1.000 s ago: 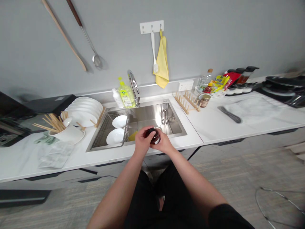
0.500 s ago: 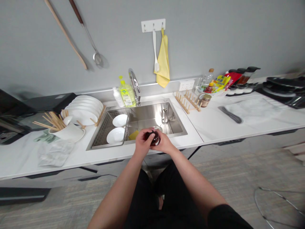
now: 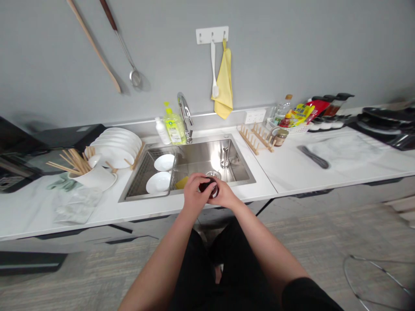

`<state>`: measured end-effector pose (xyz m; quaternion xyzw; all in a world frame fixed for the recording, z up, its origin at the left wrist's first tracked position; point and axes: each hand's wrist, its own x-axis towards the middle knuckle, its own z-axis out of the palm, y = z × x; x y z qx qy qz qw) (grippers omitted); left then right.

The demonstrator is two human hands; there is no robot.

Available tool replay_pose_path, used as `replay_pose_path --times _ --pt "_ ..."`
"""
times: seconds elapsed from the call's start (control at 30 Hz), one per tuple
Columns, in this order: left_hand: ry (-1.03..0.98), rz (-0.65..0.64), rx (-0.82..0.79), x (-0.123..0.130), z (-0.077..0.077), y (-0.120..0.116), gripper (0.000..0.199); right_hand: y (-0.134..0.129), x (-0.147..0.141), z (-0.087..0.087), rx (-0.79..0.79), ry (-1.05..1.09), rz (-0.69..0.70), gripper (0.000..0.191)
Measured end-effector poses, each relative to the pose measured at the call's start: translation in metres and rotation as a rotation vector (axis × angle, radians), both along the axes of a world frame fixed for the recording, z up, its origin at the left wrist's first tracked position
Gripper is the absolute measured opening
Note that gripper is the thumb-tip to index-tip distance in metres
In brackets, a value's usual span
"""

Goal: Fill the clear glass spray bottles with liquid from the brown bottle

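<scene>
A small dark jar (image 3: 214, 192) with a reddish-brown body is held between both hands above the front edge of the sink (image 3: 241, 181). My left hand (image 3: 195, 188) has its thumb and fingers closed on the jar's dark top. My right hand (image 3: 226, 195) wraps round the jar's body from the other side. The fingers hide much of the jar, and I cannot tell whether a lid is on it. Just behind the hands lies a yellow cloth or sponge (image 3: 182, 182) in the basin.
Left in the sink, a wire basket (image 3: 175, 166) holds white bowls (image 3: 158, 182). Behind stand a faucet (image 3: 184, 112) and a dish soap bottle (image 3: 174, 127). White plates (image 3: 116, 144) and a chopstick holder (image 3: 97, 177) are left; a wooden rack (image 3: 257, 138) and another jar (image 3: 280, 138) right.
My left fingers have shifted a little round the jar's top, and more of its dark top shows. The right hand keeps its hold. The view has moved slightly.
</scene>
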<state>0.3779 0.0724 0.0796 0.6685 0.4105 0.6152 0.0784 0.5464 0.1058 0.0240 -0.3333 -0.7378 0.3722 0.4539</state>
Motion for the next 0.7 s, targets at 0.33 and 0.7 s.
replay_pose_path --times 0.33,0.7 --pt "0.192 0.004 -0.079 -0.011 0.025 -0.006 0.008 0.001 0.000 -0.004 0.002 0.013 -0.023 0.078" --pt "0.311 0.023 -0.097 -0.006 0.029 -0.008 0.002 0.001 0.000 0.000 0.047 -0.002 -0.042 0.072"
